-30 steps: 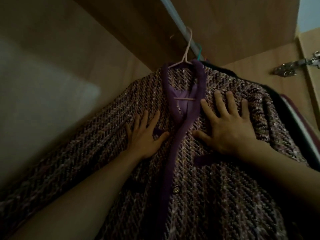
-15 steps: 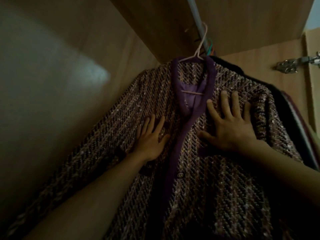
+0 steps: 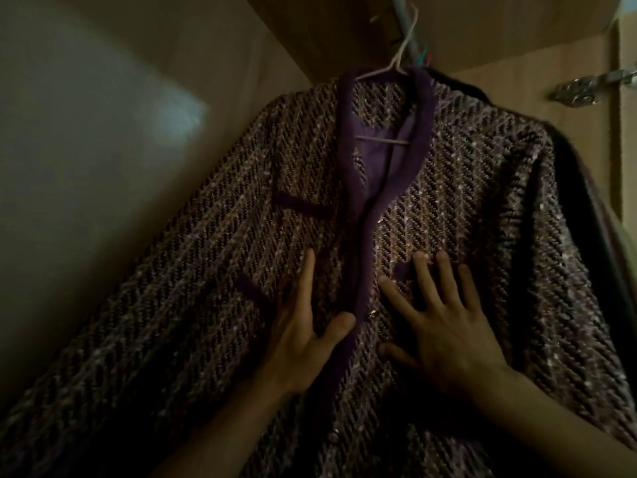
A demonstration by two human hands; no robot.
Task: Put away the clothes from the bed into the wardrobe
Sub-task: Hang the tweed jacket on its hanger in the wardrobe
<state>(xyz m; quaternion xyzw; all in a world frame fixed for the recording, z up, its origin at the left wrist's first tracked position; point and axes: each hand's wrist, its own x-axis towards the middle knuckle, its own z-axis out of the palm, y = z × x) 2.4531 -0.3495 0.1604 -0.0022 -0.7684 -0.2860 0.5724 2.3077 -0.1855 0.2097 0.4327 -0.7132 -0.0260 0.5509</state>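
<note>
Released and flat, the left grip [image 3: 303, 336] and right grip [image 3: 448, 339] press spread fingers on the tweed jacket [image 3: 465, 208], either side of its purple edging. It hangs inside the wardrobe [image 3: 499, 25] from a pale hanger [image 3: 396, 65] at 12 o'clock, hooked over the rail [image 3: 400, 15]. Dark clothes [image 3: 579, 201] hang at 3 o'clock, with a metal hinge [image 3: 593, 86] at 2 o'clock.

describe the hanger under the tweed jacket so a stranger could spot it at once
Look up at the grey rail under the wardrobe's wooden top. The front hanger on it carries the purple-trimmed tweed jacket. It is thin and pale, while the hook behind it is green.
</note>
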